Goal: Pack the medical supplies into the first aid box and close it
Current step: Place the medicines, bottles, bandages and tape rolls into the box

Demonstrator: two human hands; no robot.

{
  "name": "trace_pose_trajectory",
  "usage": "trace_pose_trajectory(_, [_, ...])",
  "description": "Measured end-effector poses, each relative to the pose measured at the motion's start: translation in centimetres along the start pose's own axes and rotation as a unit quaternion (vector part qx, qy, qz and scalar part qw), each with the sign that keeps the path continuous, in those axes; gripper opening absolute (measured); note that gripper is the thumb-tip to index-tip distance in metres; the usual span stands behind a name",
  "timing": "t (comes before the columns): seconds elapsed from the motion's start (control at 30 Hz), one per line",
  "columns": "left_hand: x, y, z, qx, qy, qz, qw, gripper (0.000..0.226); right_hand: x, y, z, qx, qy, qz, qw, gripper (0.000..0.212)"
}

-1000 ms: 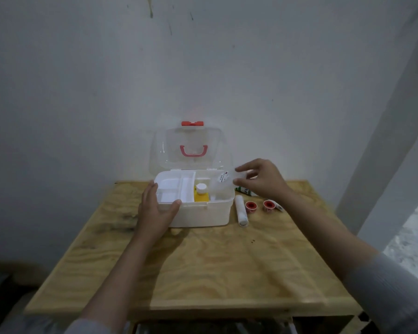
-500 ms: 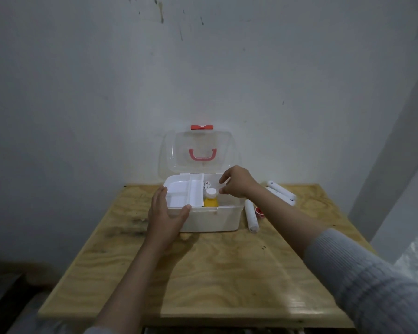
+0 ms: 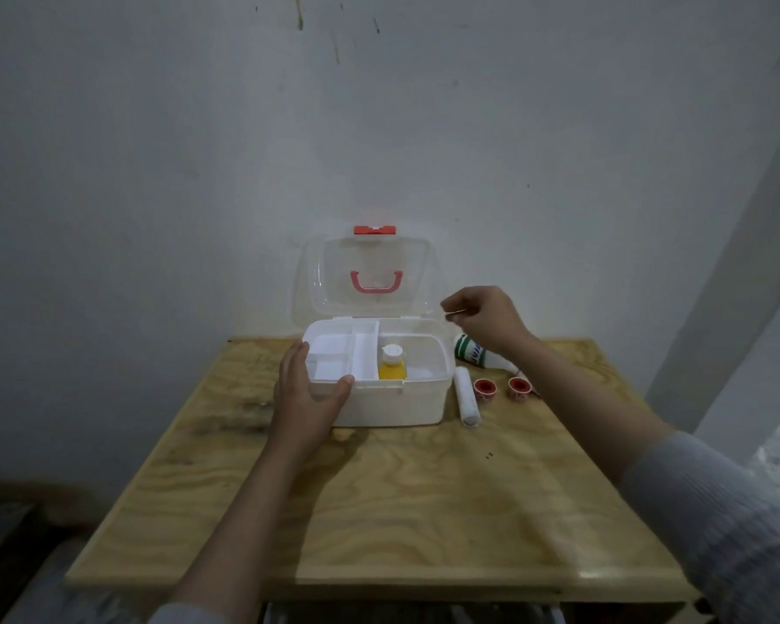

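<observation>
While the plywood table (image 3: 379, 502) filled the lower frame, the open first aid box (image 3: 392, 400) sat at centre with packing only partly done.

The clear lid (image 3: 370, 281) stood upright behind it. The left hand (image 3: 305, 398) gripped the box's front-left corner, thumb over the rim. The right hand (image 3: 487, 319), right of centre above the box's right edge, was loosely curled, thumb and forefinger nearly pinched – whether on anything, I cannot tell. A yellow bottle (image 3: 392, 367) stood inside. Still out, just below that hand: a white-and-green bottle (image 3: 471, 352), a gauze roll (image 3: 465, 396) and two red-cored tape rolls (image 3: 485, 389) – the next move likely called for reaching down to one.
</observation>
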State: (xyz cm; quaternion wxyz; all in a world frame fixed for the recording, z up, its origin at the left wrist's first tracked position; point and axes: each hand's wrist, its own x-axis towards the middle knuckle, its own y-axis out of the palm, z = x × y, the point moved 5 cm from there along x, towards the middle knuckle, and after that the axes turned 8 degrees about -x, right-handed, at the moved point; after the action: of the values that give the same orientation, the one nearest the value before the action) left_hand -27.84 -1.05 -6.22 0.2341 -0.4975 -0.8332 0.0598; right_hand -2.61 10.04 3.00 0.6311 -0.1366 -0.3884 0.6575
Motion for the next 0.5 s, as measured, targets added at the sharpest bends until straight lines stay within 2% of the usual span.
trace_pose_trajectory(0.27, [0.0, 0.0, 0.0, -0.011, 0.0, -0.003, 1.0, 0.08, -1.9, -4.2, -8.4, -0.192, 0.066, 0.012, 0.979, 0.021])
trace_pose_trajectory(0.5, [-0.2, 0.0, -0.2, -0.01, 0.005, -0.009, 1.0, 0.079, -2.6, -1.5, -10.8, -0.227, 0.078, 0.028, 0.97, 0.034])
